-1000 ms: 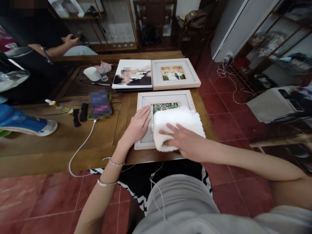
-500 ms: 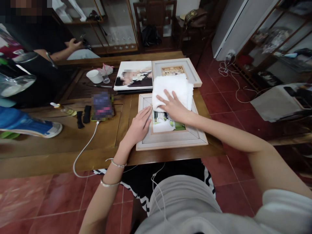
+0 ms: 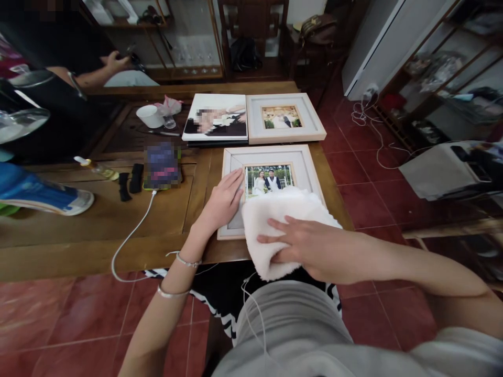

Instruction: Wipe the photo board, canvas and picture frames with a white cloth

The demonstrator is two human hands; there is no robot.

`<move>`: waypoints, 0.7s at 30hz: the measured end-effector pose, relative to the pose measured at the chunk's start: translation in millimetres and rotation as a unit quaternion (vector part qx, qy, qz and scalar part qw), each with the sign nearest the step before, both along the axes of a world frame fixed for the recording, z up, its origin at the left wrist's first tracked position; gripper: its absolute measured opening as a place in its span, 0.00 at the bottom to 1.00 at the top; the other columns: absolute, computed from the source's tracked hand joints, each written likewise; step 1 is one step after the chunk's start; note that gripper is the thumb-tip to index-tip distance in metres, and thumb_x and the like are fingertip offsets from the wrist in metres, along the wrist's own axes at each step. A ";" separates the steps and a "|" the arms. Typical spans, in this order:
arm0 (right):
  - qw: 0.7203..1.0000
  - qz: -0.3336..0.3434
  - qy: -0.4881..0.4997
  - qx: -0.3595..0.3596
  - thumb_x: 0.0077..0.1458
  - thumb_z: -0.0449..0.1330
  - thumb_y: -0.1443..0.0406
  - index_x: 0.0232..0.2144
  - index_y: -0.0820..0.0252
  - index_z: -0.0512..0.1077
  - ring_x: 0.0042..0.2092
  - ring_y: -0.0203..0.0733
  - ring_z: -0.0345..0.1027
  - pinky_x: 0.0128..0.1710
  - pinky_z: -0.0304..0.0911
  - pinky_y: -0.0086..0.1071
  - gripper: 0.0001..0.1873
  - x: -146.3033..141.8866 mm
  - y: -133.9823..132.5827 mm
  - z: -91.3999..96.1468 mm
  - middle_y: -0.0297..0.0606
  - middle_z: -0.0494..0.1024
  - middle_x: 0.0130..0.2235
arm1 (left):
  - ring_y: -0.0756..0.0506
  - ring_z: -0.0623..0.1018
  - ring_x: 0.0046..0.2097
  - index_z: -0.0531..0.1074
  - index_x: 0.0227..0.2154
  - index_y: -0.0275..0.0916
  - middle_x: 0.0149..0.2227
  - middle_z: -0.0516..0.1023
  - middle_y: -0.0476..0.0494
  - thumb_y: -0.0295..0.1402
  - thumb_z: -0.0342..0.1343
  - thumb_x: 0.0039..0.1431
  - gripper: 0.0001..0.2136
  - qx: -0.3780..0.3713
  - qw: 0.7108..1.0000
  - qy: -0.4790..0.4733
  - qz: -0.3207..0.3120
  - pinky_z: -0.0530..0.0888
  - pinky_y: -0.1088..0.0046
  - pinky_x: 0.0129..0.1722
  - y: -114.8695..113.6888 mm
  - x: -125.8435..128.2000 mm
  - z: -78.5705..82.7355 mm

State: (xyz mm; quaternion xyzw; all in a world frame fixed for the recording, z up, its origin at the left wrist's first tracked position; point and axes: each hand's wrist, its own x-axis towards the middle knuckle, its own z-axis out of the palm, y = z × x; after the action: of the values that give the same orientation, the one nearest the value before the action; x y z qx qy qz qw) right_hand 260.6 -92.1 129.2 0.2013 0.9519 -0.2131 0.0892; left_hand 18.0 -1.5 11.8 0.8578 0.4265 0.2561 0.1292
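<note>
A picture frame point(image 3: 230, 209) with a pale wide border lies flat on the wooden table in front of me. Its photo point(image 3: 271, 179) shows a couple outdoors; the lower part is covered. My left hand point(image 3: 225, 203) rests flat on the frame's left side, fingers stretched out. My right hand point(image 3: 302, 243) holds a white fluffy cloth point(image 3: 259, 214), its fingers spread over the top and part of it bunched under them. The cloth lies across the frame's near right part and hangs past the near table edge.
Behind are a second framed photo point(image 3: 253, 118) and a white-edged photo panel point(image 3: 216, 102). To the left are a phone point(image 3: 162, 166) on a white cable point(image 3: 131, 238), a dropper bottle point(image 3: 100, 168), a white cup point(image 3: 150, 116) and a blue package point(image 3: 39, 188). Another person's hand point(image 3: 116, 64) shows beyond the table.
My right hand has drawn the cloth from the frame's far side toward me, over the near edge. The couple in the photo and the second framed photo are now uncovered. My left hand stays put.
</note>
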 end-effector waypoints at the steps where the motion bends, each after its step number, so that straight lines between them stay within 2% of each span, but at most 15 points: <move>1: 1.000 -0.011 0.001 0.000 0.46 0.51 0.81 0.52 0.58 0.73 0.69 0.57 0.45 0.63 0.54 0.55 0.32 -1.5 -0.3 -3.5 0.40 0.61 0.66 | 0.40 0.59 0.67 0.60 0.63 0.30 0.65 0.61 0.31 0.35 0.40 0.70 0.23 0.002 1.000 0.001 -0.002 0.58 0.54 0.67 0.2 -0.3 -0.2; 4: 0.997 -0.061 0.005 0.036 0.45 0.51 0.81 0.54 0.59 0.72 0.70 0.59 0.41 0.65 0.49 0.58 0.34 -6.2 10.1 -24.7 0.40 0.57 0.68 | 0.40 0.59 0.68 0.59 0.63 0.29 0.66 0.61 0.31 0.33 0.39 0.70 0.23 0.010 1.000 0.006 -0.010 0.58 0.54 0.67 0.9 -1.0 -1.4; 8: 0.978 -0.148 0.006 0.149 0.46 0.51 0.81 0.57 0.61 0.70 0.70 0.61 0.39 0.65 0.44 0.61 0.35 -2.6 51.3 -53.8 0.43 0.56 0.68 | 0.39 0.59 0.68 0.58 0.64 0.31 0.66 0.60 0.31 0.35 0.38 0.71 0.23 0.005 1.000 -0.004 -0.010 0.60 0.52 0.65 1.7 -0.9 -2.9; 13: 0.926 -0.266 0.005 0.269 0.49 0.51 0.80 0.62 0.63 0.63 0.70 0.65 0.35 0.64 0.40 0.66 0.36 -6.8 116.8 -60.4 0.49 0.50 0.70 | 0.41 0.58 0.68 0.57 0.65 0.35 0.67 0.59 0.34 0.39 0.38 0.72 0.24 -0.020 0.999 -0.039 -0.004 0.58 0.53 0.67 -0.3 -0.6 -0.9; 15: 0.920 -0.272 0.010 0.281 0.50 0.51 0.80 0.62 0.63 0.63 0.70 0.66 0.33 0.64 0.38 0.67 0.36 -20.7 134.5 -59.4 0.49 0.49 0.70 | 0.42 0.56 0.69 0.54 0.66 0.37 0.69 0.55 0.36 0.41 0.36 0.72 0.24 -0.021 0.998 -0.065 -0.005 0.55 0.54 0.68 -2.0 -1.0 1.9; 17: 0.929 -0.248 -0.001 0.275 0.52 0.51 0.79 0.60 0.63 0.66 0.70 0.68 0.34 0.63 0.38 0.68 0.32 -40.0 144.0 -58.9 0.49 0.49 0.70 | 0.42 0.54 0.70 0.52 0.67 0.38 0.70 0.52 0.36 0.42 0.35 0.72 0.25 -0.013 0.996 -0.091 -0.005 0.53 0.55 0.68 -3.5 -1.4 5.2; 21: 0.942 -0.205 -0.040 0.262 0.57 0.50 0.76 0.56 0.66 0.70 0.69 0.68 0.37 0.64 0.38 0.66 0.25 -75.7 141.8 -54.8 0.51 0.53 0.69 | 0.41 0.53 0.70 0.49 0.68 0.40 0.70 0.50 0.38 0.44 0.34 0.72 0.26 0.011 0.991 -0.131 0.004 0.52 0.57 0.69 -4.9 -1.5 8.7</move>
State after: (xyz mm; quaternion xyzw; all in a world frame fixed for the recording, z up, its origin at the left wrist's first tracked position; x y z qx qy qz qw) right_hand 184.9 49.7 74.3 0.4171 0.9077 0.0383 0.0255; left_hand 16.6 -6.4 20.6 0.8165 0.4069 0.3710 0.1733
